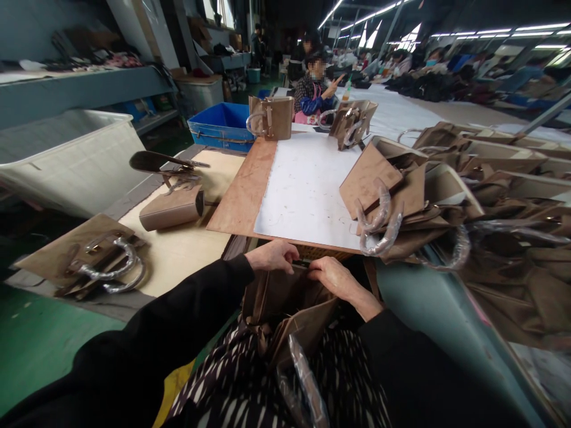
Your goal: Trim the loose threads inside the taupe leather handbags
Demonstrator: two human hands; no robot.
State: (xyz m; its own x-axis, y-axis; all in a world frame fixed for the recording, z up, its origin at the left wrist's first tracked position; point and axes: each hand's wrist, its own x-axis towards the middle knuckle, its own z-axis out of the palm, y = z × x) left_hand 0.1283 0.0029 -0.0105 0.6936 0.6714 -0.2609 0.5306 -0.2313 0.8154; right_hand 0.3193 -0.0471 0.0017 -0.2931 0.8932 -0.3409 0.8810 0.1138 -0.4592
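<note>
A brown handbag rests on my lap, its opening towards me and its plastic-wrapped handle hanging down over my patterned apron. At the far edge of the bag, my left hand has its fingers curled in a pinch on the rim. My right hand grips the same rim a little to the right, with bent fingertips on the edge. A small gap separates the two hands. The inside of the bag is dark, and the fingertips are partly hidden.
Ahead is a wooden board with white paper. Finished-looking handbags stand at its far end. More bags are heaped on the right. A handbag lies at left, near a blue crate and white bin. A person sits opposite.
</note>
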